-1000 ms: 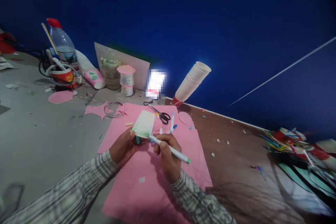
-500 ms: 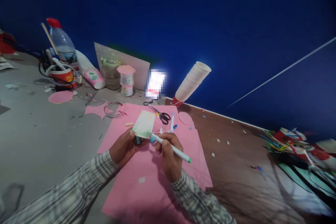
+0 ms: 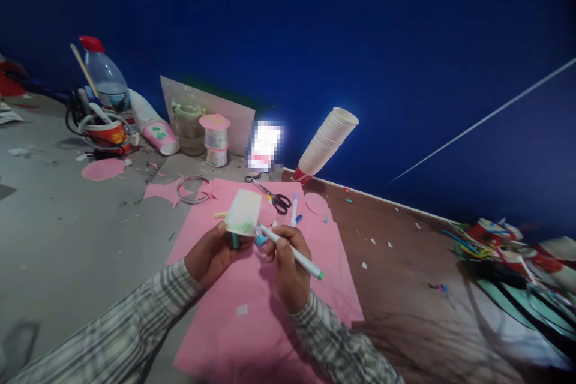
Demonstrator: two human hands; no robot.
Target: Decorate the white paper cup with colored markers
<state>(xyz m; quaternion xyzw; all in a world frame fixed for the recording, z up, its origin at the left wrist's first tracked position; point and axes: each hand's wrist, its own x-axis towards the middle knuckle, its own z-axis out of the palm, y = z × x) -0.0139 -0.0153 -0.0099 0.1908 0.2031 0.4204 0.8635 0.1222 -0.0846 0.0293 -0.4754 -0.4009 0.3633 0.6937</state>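
Observation:
My left hand [image 3: 213,253] is closed round the lower end of a white paper cup [image 3: 243,211], tilted above pink paper [image 3: 243,336]. Green strokes mark the cup near its rim, and a teal marker cap or pen end shows beneath it by my fingers. In my right hand [image 3: 290,261] is a white marker [image 3: 297,257] with a green end; its tip points at the cup's lower right edge. Whether the tip touches the cup I cannot tell. Just past the cup lie scissors [image 3: 278,198] with black handles and a pale marker [image 3: 294,209].
A stack of paper cups [image 3: 326,143] leans at the back. Behind to the left stand a decorated paper-cup piece [image 3: 216,139], a glass jar [image 3: 188,129], a plastic bottle [image 3: 107,75] and a red cup of tools [image 3: 108,132]. Scraps [image 3: 499,252] are heaped at right.
The cup has turned slightly in my left hand and shifted a little left. My right hand with the marker has moved slightly left too.

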